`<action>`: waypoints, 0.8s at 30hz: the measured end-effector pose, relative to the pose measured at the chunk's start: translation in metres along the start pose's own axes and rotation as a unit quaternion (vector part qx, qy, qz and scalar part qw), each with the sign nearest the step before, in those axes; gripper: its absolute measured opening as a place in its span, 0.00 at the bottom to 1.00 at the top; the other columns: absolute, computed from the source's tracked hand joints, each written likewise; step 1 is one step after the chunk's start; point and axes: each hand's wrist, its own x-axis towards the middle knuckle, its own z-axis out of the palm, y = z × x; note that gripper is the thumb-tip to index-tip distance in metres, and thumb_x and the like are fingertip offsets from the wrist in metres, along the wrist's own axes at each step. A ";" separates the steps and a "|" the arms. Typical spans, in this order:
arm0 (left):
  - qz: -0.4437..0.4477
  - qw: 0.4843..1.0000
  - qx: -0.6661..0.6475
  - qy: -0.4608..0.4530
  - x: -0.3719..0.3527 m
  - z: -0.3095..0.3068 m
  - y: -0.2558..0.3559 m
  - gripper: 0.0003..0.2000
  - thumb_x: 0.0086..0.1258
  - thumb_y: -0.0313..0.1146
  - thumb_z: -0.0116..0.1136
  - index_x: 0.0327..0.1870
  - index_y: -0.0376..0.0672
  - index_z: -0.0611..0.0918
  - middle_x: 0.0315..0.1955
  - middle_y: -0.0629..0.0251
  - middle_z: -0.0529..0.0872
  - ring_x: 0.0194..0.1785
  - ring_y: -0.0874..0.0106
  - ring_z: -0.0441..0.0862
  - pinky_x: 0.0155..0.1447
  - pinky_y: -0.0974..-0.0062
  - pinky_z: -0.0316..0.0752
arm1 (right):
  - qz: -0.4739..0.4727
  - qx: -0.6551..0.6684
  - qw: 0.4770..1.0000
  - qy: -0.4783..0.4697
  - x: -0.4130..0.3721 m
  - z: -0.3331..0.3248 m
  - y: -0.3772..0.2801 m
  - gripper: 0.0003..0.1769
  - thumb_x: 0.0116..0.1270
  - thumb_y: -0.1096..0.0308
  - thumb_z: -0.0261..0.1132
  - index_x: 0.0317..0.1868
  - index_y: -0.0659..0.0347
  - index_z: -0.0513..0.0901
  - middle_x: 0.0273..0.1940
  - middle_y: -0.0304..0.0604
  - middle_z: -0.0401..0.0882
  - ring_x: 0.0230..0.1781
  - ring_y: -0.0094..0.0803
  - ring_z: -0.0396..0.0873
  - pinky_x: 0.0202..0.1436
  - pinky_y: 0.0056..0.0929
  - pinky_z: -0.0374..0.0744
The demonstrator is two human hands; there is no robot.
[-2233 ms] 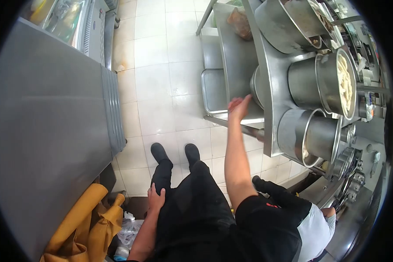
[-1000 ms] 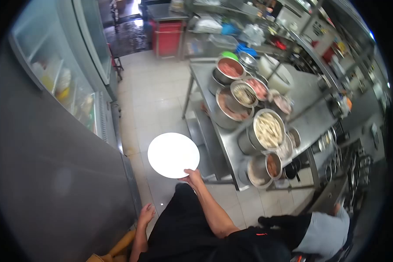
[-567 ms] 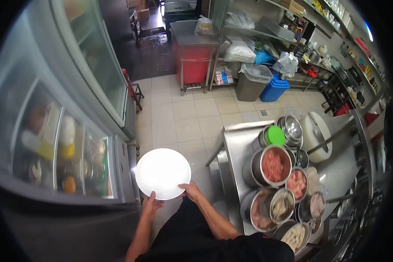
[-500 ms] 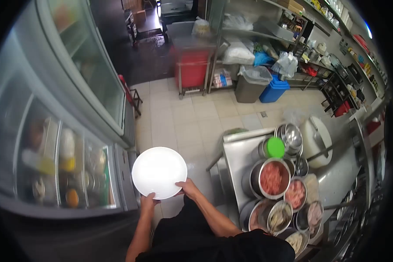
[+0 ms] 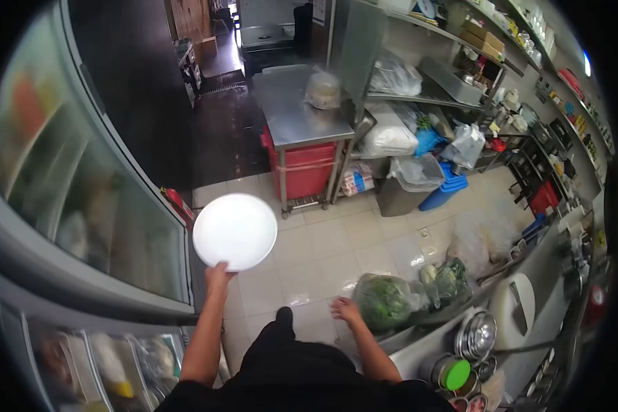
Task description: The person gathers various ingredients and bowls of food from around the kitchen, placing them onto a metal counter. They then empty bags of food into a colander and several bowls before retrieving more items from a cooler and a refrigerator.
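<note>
A round white plate is held out in front of me over the floor. My left hand grips its near edge, with the thumb on top. My right hand is off the plate and hangs above the floor, fingers apart and nothing in them. To the right of that hand lies a clear plastic bag of leafy greens, not visibly touched by it.
Glass-door fridges line my left side. Ahead stands a steel table with a red bin beneath. A grey bin and blue bin stand by the shelves. At right, a steel counter carries pots, bowls and a knife on a white board.
My right hand has let go of the plate and moved right. The plate, now in my left hand alone, is further forward. The view has advanced towards the steel table.
</note>
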 end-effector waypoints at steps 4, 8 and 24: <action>0.017 0.999 0.014 -0.031 0.176 0.103 0.047 0.17 0.60 0.26 0.49 0.49 0.26 0.71 0.40 0.49 0.80 0.36 0.61 0.82 0.37 0.66 0.80 | 0.023 -0.012 0.983 0.180 0.013 -0.055 0.022 0.12 0.62 0.65 0.63 0.31 0.68 0.78 0.22 0.43 0.76 0.19 0.31 0.77 0.19 0.29 0.76; -0.006 0.997 0.014 -0.075 0.344 0.214 0.078 0.14 0.61 0.26 0.49 0.46 0.26 0.72 0.37 0.49 0.81 0.35 0.63 0.82 0.36 0.68 0.81 | 0.124 -0.003 0.971 0.206 0.043 -0.068 0.064 0.09 0.61 0.68 0.62 0.35 0.67 0.78 0.23 0.42 0.77 0.18 0.32 0.75 0.18 0.30 0.74; -0.059 0.993 0.096 0.035 0.779 0.493 0.079 0.08 0.58 0.23 0.51 0.38 0.32 0.72 0.27 0.54 0.79 0.19 0.67 0.77 0.18 0.71 0.75 | 0.009 0.198 0.928 0.315 0.260 0.049 -0.181 0.20 0.68 0.68 0.54 0.58 0.68 0.69 0.38 0.48 0.80 0.30 0.36 0.81 0.29 0.34 0.82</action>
